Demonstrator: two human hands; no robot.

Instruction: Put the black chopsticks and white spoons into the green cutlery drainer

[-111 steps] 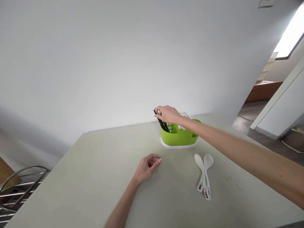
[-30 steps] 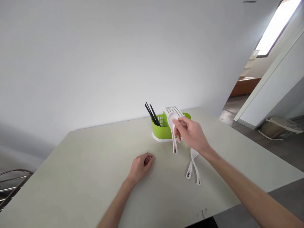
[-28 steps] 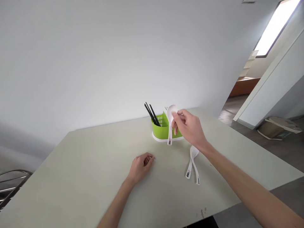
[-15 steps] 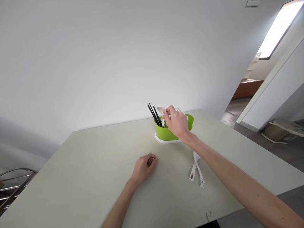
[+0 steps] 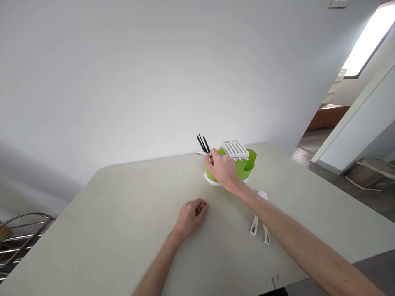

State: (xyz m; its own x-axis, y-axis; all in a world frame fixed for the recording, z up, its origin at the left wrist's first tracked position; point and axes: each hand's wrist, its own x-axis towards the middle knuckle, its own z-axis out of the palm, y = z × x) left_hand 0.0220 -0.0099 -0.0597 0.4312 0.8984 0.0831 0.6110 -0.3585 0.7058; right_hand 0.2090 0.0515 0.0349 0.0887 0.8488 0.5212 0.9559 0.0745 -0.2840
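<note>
My right hand (image 5: pixel 222 167) is closed on a white spoon (image 5: pixel 202 153). It is at the left compartment of a green utensil caddy (image 5: pixel 251 160), over its front rim. The spoon's bowl points left past my fingers, and its handle is hidden behind my hand. Black chopsticks (image 5: pixel 201 143) lean left out of the same compartment, just behind the spoon. Two more white spoons lie on the table, partly under my right forearm; one handle (image 5: pixel 254 226) shows to its left. My left hand (image 5: pixel 191 216) rests on the table with fingers curled in, no object visible in it.
A white slotted rack (image 5: pixel 235 149) tops the caddy's middle. The pale table (image 5: pixel 138 213) meets the wall behind. Its right edge drops to a grey floor with a bin-like container (image 5: pixel 372 174). A metal rack (image 5: pixel 24 238) stands at lower left.
My right hand has carried the spoon from in front of the caddy leftward to its chopstick compartment, tipping the bowl left. My left hand stays on the table. The view has shifted slightly.
</note>
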